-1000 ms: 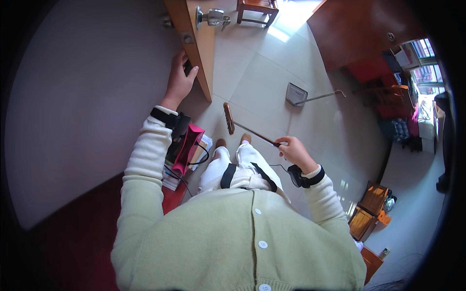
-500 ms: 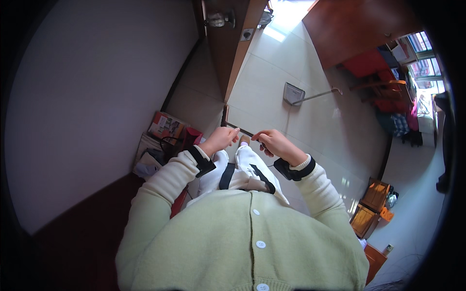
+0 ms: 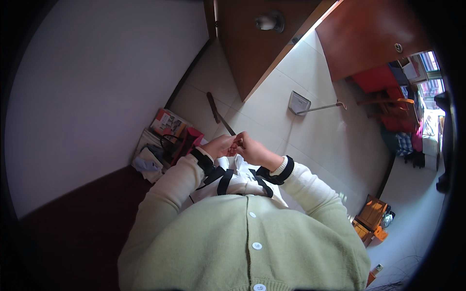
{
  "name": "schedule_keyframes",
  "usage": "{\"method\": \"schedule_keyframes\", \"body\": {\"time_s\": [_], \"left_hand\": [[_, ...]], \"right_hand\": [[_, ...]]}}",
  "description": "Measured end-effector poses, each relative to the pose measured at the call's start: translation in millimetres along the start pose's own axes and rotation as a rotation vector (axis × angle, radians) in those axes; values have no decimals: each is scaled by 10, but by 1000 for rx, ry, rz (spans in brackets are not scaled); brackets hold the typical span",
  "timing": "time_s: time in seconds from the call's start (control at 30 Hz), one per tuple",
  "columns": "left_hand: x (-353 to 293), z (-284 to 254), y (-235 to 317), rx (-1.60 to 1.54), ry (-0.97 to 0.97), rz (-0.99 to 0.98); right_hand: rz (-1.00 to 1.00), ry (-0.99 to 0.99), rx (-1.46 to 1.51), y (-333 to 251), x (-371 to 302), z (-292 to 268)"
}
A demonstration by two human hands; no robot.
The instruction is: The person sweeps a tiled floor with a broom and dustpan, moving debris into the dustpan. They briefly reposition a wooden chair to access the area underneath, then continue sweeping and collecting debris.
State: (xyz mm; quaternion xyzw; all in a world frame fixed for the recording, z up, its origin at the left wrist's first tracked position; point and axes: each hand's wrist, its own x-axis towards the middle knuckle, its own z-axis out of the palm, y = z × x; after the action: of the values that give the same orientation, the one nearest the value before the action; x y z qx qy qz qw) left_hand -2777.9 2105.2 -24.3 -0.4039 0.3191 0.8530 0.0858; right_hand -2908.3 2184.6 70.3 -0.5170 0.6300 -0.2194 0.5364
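My left hand (image 3: 219,145) and my right hand (image 3: 253,151) meet in front of my chest, fingers closed together on the top end of a thin dark broom handle (image 3: 226,125). The handle slants down and away to a narrow brown broom head (image 3: 212,103) resting on the pale tiled floor (image 3: 272,121). Both sleeves are pale green with dark cuffs. My fingers hide the handle's tip.
A wooden door (image 3: 247,53) with a round metal knob (image 3: 268,21) stands open ahead. A grey long-handled dustpan (image 3: 299,103) lies on the tiles to the right. A red bag (image 3: 187,143) and stacked books (image 3: 167,123) sit against the white wall (image 3: 97,87) on the left. Furniture crowds the far right.
My left hand has left the door's edge and come to my right hand on the broom handle. The handle's top end is now drawn in closer to my chest.
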Motion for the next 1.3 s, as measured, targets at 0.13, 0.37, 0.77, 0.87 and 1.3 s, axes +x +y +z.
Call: {"method": "schedule_keyframes", "body": {"time_s": [0.13,0.37,0.77,0.87,1.3], "left_hand": [[297,-12,-81,-287,-4,89],[259,-107,105,-574,-77,367],[340,3,91,-651,-76,344],[348,46,141,-575,-72,366],[760,-306,547,-528,-228,289]], "right_hand": [[14,89,102,381,40,-177],[-76,896,-296,882,807,-2215],[-139,1030,-210,860,1385,-3333],[-167,1000,-149,916,1418,-3387],[371,-88,638,119,611,-972]]}}
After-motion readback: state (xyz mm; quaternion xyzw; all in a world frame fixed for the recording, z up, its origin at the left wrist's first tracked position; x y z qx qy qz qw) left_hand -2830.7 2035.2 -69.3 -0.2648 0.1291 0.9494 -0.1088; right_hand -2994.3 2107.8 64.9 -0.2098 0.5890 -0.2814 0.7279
